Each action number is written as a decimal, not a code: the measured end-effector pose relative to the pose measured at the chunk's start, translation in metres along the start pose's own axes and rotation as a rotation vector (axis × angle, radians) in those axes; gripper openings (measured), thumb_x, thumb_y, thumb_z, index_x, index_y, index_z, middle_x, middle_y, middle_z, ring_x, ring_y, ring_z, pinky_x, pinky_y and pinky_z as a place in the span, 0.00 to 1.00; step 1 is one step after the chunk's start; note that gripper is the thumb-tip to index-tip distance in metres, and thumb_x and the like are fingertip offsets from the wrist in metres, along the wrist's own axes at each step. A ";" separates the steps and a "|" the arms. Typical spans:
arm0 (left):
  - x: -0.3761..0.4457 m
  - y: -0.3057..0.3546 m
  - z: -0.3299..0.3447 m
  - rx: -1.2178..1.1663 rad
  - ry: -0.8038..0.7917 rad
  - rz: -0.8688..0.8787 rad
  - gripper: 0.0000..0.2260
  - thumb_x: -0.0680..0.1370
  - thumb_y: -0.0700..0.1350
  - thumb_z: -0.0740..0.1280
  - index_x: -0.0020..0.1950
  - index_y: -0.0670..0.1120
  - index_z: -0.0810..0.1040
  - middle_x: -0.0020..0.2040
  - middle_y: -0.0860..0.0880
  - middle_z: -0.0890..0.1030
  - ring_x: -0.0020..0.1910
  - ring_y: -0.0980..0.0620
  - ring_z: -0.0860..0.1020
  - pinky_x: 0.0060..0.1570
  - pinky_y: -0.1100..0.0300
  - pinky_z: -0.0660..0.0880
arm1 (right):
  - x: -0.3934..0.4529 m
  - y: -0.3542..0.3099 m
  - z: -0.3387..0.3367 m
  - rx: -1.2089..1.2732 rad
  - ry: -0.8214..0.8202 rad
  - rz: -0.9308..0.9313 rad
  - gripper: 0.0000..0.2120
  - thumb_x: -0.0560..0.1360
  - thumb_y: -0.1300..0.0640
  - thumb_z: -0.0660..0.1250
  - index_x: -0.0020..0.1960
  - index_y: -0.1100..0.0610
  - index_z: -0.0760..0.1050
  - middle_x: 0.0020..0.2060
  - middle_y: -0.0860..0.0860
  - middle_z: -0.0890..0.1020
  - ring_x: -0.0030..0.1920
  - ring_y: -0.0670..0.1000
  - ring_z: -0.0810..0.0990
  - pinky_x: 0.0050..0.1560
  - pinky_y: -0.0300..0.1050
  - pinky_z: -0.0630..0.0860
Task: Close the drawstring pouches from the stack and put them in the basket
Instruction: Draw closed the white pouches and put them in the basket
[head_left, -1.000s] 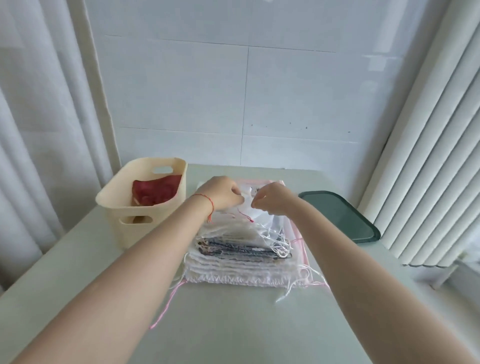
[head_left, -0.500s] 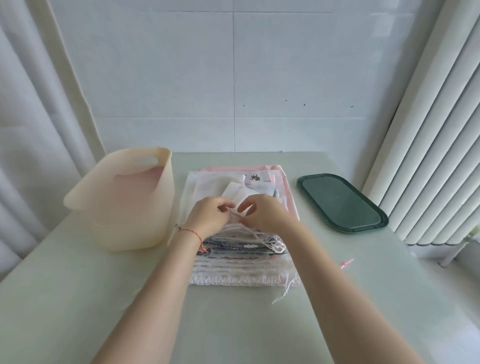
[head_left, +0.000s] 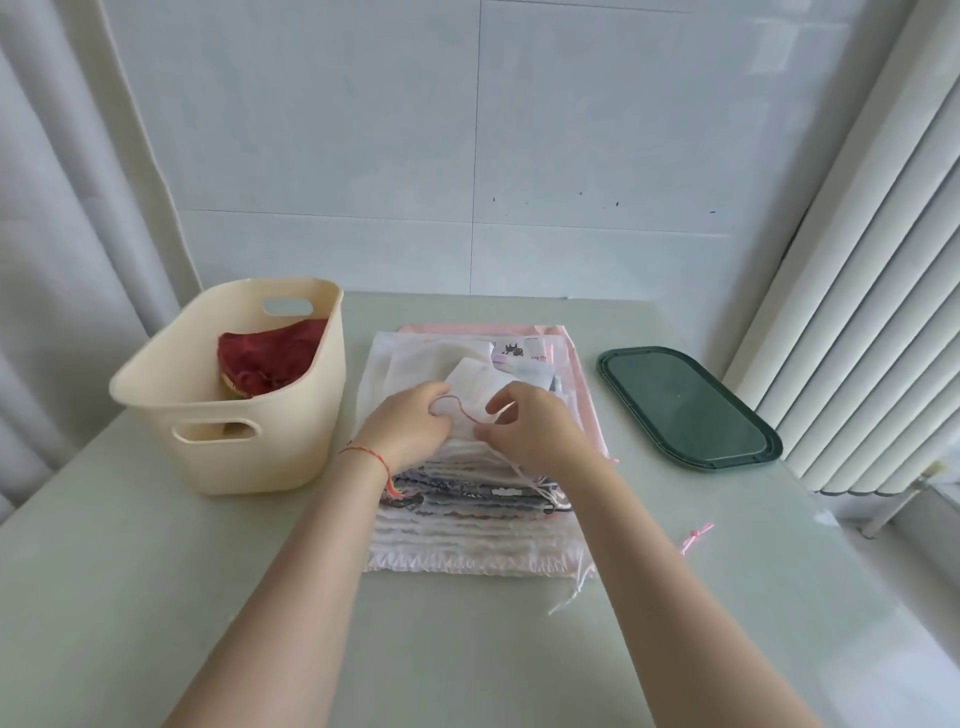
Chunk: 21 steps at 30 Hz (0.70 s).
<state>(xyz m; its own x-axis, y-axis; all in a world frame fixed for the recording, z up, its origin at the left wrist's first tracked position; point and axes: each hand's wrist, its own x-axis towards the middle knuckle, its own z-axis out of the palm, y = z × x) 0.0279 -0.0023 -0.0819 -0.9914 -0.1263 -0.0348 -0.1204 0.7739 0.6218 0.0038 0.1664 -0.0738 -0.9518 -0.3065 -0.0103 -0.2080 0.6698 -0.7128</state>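
Note:
A stack of flat drawstring pouches, white, pink and patterned, lies in the middle of the table. On top lies a small white pouch with a thin red drawstring looping out of it. My left hand pinches one end of that string at the pouch's left side. The other end is pinched by my right hand at the right side. Both hands rest over the stack. A cream plastic basket stands to the left, holding a dark red pouch.
A dark green oval tray lies to the right of the stack. A loose pink string end lies on the table near my right forearm. Curtains hang on the left, a ribbed radiator stands on the right, and a tiled wall is behind.
The view steadied and moved nearer. My hands drew slightly apart and the red drawstring now shows as a loop between them.

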 end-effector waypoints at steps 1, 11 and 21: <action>-0.001 0.000 0.001 -0.029 0.015 0.001 0.23 0.78 0.42 0.61 0.74 0.51 0.69 0.73 0.51 0.71 0.70 0.52 0.70 0.65 0.60 0.65 | 0.000 0.001 0.004 0.020 0.021 0.005 0.12 0.74 0.53 0.71 0.56 0.52 0.74 0.47 0.47 0.80 0.39 0.48 0.79 0.30 0.38 0.71; -0.013 0.024 -0.015 -0.311 0.329 0.122 0.15 0.77 0.39 0.64 0.62 0.47 0.81 0.60 0.52 0.81 0.57 0.58 0.77 0.60 0.65 0.70 | -0.004 -0.013 -0.018 0.111 0.277 -0.121 0.12 0.76 0.63 0.59 0.51 0.51 0.78 0.32 0.44 0.74 0.31 0.40 0.72 0.32 0.32 0.66; -0.032 0.057 -0.030 -0.806 0.141 0.318 0.14 0.74 0.53 0.69 0.55 0.46 0.81 0.53 0.48 0.84 0.54 0.56 0.80 0.56 0.64 0.73 | -0.032 -0.042 -0.057 0.713 0.051 -0.305 0.10 0.80 0.68 0.59 0.49 0.60 0.78 0.34 0.54 0.77 0.34 0.51 0.77 0.38 0.42 0.76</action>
<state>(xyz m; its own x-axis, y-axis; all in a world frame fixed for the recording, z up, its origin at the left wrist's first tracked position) 0.0541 0.0277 -0.0221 -0.9497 -0.0960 0.2980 0.2864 0.1181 0.9508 0.0300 0.1862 -0.0037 -0.8886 -0.3643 0.2787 -0.2834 -0.0418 -0.9581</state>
